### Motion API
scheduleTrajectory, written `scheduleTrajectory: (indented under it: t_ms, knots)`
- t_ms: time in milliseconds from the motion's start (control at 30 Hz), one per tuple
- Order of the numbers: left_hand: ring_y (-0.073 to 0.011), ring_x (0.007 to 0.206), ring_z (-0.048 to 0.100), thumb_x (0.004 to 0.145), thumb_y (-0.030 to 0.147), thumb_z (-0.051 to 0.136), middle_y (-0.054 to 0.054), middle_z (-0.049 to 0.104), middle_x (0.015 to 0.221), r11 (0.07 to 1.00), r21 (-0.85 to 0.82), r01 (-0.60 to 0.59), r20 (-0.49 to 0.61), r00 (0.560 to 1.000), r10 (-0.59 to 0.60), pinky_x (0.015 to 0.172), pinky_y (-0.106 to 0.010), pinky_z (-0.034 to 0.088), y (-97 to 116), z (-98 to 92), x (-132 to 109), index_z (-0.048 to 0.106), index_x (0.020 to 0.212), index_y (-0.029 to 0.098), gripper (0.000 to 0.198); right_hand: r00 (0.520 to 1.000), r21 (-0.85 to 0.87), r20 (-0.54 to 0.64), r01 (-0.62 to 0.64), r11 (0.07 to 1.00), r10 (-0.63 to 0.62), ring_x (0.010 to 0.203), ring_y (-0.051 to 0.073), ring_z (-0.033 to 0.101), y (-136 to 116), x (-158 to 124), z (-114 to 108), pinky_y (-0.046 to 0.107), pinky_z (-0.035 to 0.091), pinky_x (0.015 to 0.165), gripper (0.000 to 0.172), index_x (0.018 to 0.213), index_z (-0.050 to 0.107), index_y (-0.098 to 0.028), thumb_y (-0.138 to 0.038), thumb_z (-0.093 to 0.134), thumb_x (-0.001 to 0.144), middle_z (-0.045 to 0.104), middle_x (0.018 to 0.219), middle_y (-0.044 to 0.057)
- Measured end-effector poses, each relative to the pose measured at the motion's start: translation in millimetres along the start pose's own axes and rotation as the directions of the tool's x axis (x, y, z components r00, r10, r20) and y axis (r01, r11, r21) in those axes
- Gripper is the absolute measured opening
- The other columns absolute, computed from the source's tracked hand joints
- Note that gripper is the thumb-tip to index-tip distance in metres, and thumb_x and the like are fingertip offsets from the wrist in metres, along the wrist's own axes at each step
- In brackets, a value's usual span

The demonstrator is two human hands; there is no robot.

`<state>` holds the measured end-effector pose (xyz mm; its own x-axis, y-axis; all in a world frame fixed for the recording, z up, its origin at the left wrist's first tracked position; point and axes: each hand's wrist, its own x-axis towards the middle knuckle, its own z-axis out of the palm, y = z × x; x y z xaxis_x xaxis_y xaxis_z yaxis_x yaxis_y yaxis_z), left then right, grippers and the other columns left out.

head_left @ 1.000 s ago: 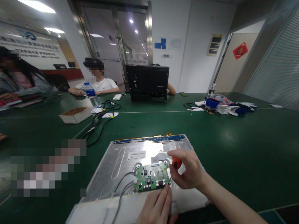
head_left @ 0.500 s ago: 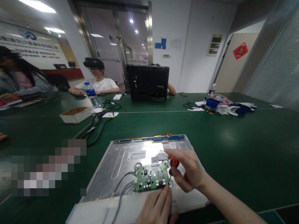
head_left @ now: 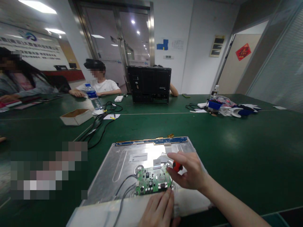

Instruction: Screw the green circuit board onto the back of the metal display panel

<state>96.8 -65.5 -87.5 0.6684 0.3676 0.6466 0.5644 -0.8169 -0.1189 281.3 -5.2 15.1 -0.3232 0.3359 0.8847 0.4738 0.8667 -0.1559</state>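
My right hand holds a screwdriver with an orange-red and black handle, mostly covered by the fingers. Its thin shaft points down to the lower right corner of a green circuit board. That board lies on the metal back of a display panel, with dark cables at its left side. My left hand rests low on the panel, fingers stretched out flat and close together. Its fingertips touch the board's lower right corner beside the screwdriver tip, and they hide the exact contact point. The left thumb sits apart, partly cut off.
A blue circuit strip runs along the panel's far edge. Beyond stand a black monitor housing, an open cardboard box, black cables and a water bottle. Gloves lie far right. Other people sit across the table.
My right thumb has shifted upward along the screwdriver handle, and the handle now shows less below the fingers. My left hand and the board have stayed in place.
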Motion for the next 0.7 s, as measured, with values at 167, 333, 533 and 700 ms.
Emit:
scheduleTrajectory:
  t_ms: [167, 333, 533, 700]
  knots:
    - [-0.0241, 0.092, 0.067, 0.099, 0.017, 0.039, -0.017, 0.071, 0.107, 1.000, 0.007, 0.010, 0.000, 1.000, -0.010, 0.080, -0.033, 0.058, 1.4, -0.9, 2.1, 0.064, 0.114, 0.004, 0.033, 0.998, 0.070, 0.048, 0.030, 0.997, -0.034, 0.053, 0.014, 0.055, 0.0, 0.7, -3.2, 0.026, 0.043, 0.047, 0.052, 0.136, 0.044, -0.016, -0.018, 0.045, 0.085, 0.061, 0.071, 0.000]
    - [-0.0223, 0.088, 0.067, 0.100, 0.019, 0.037, -0.016, 0.072, 0.101, 1.000, 0.010, 0.005, -0.056, 0.998, -0.004, 0.078, -0.031, 0.058, 0.5, -3.3, 8.5, 0.066, 0.109, 0.005, 0.033, 0.999, 0.105, 0.047, 0.002, 0.994, -0.007, 0.060, 0.017, 0.059, -2.2, 2.9, -5.4, 0.028, 0.046, 0.049, 0.057, 0.136, 0.045, -0.014, -0.015, 0.043, 0.080, 0.062, 0.079, 0.005]
    - [-0.0219, 0.089, 0.067, 0.099, 0.019, 0.040, -0.015, 0.071, 0.101, 1.000, -0.006, 0.021, -0.064, 0.998, -0.021, 0.079, -0.031, 0.058, 0.3, -3.7, 8.8, 0.065, 0.110, 0.006, 0.030, 1.000, 0.060, -0.027, -0.003, 0.998, 0.005, 0.047, 0.012, 0.051, -2.3, 1.5, -0.6, 0.023, 0.041, 0.045, 0.052, 0.132, 0.045, -0.015, -0.011, 0.049, 0.080, 0.059, 0.066, -0.003]
    - [-0.0220, 0.089, 0.067, 0.098, 0.020, 0.042, -0.015, 0.071, 0.102, 1.000, 0.002, 0.001, -0.062, 0.998, -0.001, 0.077, -0.030, 0.058, 0.0, -0.2, 6.1, 0.063, 0.113, 0.006, 0.029, 1.000, 0.023, -0.019, -0.009, 1.000, 0.009, 0.046, 0.011, 0.054, -2.5, 0.1, 1.5, 0.022, 0.042, 0.046, 0.037, 0.124, 0.049, -0.017, -0.016, 0.053, 0.088, 0.062, 0.064, -0.005]
